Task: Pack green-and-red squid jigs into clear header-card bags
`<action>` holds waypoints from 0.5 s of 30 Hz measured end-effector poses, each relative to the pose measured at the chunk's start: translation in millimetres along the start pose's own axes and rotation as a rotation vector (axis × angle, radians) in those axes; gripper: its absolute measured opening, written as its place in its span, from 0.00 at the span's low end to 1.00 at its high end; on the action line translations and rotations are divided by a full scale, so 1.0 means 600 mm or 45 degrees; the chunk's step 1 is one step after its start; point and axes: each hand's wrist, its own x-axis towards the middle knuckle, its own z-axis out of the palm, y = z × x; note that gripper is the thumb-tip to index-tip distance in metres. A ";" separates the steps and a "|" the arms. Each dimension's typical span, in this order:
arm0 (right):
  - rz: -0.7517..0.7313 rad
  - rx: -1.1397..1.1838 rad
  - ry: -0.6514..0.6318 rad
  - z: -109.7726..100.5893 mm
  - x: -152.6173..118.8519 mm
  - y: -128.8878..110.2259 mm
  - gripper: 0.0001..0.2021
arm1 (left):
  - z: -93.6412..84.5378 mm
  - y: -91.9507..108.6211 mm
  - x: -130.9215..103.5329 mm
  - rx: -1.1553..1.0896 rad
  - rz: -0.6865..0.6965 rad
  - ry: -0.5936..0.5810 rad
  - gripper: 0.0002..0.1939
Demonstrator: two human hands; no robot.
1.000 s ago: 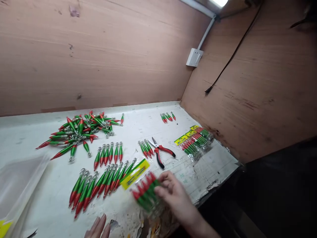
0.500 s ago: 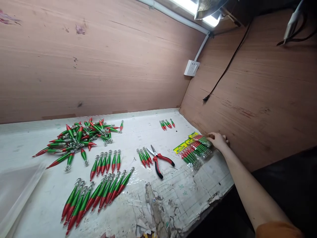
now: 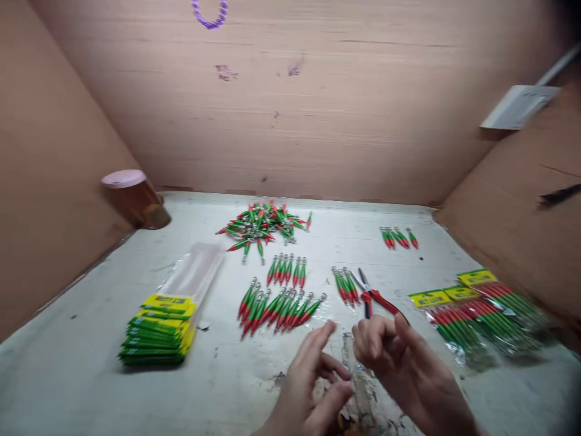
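Note:
My left hand [image 3: 313,384] is over the table's front part with its fingers apart and nothing between them. Beside it, my right hand [image 3: 403,369] has curled fingers, slightly blurred, with nothing seen in them. Just beyond the right hand lie red-handled pliers [image 3: 379,297], next to a small group of green-and-red lures [image 3: 345,286]. Rows of lures [image 3: 285,309] lie ahead of the left hand, and a heap of them [image 3: 265,224] sits farther back. At the right are clear packs of lures [image 3: 494,315] with yellow headers.
A stack of yellow-green header cards [image 3: 158,333] rests on clear bags [image 3: 195,272] at the left. Behind it stands a brown jar [image 3: 131,203] with a pale lid. More lures [image 3: 399,237] lie at the back right. Board walls [image 3: 290,145] enclose the table.
The view has swung left. My right hand has left the packs at the right edge and is now at the front middle. My left hand has come into view.

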 end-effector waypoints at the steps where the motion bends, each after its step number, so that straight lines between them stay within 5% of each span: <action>1: 0.040 0.124 -0.093 0.027 0.000 0.014 0.26 | 0.007 0.010 0.012 -0.150 -0.130 -0.024 0.28; 5: 0.025 0.203 -0.185 0.060 0.019 0.038 0.26 | 0.009 0.028 0.028 -0.473 -0.483 0.136 0.19; 8: -0.067 0.057 -0.056 0.042 0.031 0.038 0.24 | -0.039 0.042 0.035 -0.237 -0.441 0.223 0.16; 10: -0.124 -0.085 0.073 0.018 0.031 0.036 0.23 | -0.112 0.062 0.046 0.252 -0.299 0.437 0.12; 11: -0.153 -0.151 0.137 0.001 0.030 0.035 0.23 | -0.161 0.075 0.052 0.613 -0.239 0.677 0.12; 15: -0.328 -0.470 0.279 -0.087 0.031 0.040 0.22 | -0.382 0.123 0.062 1.035 -0.301 1.131 0.16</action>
